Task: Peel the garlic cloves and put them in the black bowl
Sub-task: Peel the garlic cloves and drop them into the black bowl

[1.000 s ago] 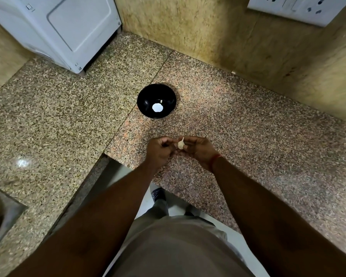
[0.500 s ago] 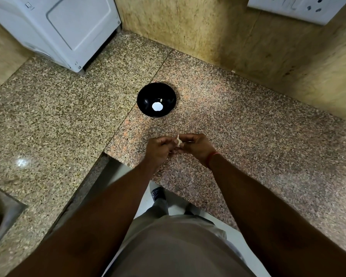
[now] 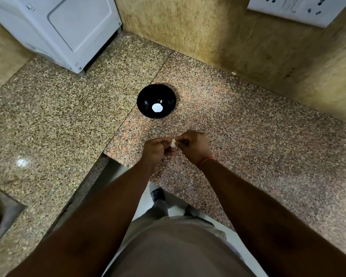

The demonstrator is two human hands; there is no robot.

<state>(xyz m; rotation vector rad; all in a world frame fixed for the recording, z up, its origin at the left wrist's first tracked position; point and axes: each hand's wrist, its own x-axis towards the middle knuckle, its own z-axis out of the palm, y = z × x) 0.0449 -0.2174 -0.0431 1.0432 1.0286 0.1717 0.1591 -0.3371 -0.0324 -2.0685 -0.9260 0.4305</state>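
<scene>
A small pale garlic clove [image 3: 172, 143] is pinched between my two hands above the granite counter. My left hand [image 3: 156, 150] grips it from the left and my right hand [image 3: 194, 146] pinches its top from the right, fingers curled. Most of the clove is hidden by my fingers. The black bowl [image 3: 146, 96] stands on the counter a little beyond my hands. Inside it lie a small pale piece [image 3: 160, 101] and a bright white spot that may be a reflection.
A white appliance [image 3: 68, 31] stands at the back left. A white socket panel [image 3: 296, 9] hangs on the wall at the top right. A steel sink corner [image 3: 0, 214] shows at the left edge. The counter edge [image 3: 100, 170] steps back near my body.
My right hand has turned over the clove, its fingers now curled on top of it. Less of the clove shows than a second ago. Both hands stay at the same spot.
</scene>
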